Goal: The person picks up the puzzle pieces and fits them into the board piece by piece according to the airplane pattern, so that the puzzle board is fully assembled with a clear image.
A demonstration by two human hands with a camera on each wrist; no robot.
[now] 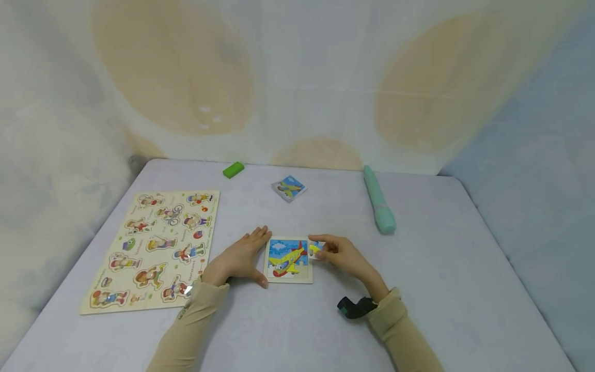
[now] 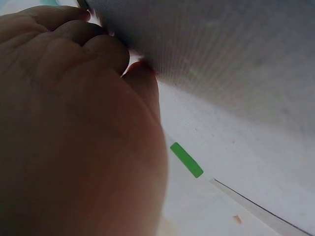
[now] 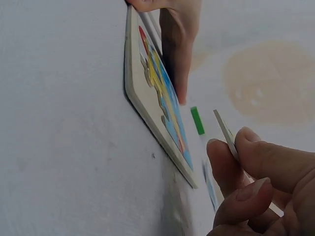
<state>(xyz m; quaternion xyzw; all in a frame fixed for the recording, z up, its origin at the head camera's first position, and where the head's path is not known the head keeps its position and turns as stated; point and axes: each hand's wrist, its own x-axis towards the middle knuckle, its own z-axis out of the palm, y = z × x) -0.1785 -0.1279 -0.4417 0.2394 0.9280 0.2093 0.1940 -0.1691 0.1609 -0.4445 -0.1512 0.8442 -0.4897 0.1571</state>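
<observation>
A small wooden jigsaw tray lies flat on the table, showing a yellow airplane on blue. Its lower right corner is bare of pieces, with a stepped gap also visible in the right wrist view. My left hand rests along the tray's left edge, fingers extended and thumb near the lower left corner. Between right thumb and index finger, my right hand pinches a jigsaw piece at the tray's right edge. The right wrist view shows this piece edge-on and raised above the table.
A large wooden puzzle board with sports figures lies left, near the left forearm. Farther back are a green block and a small airplane picture card. A long, tapered mint-green object lies at the back right.
</observation>
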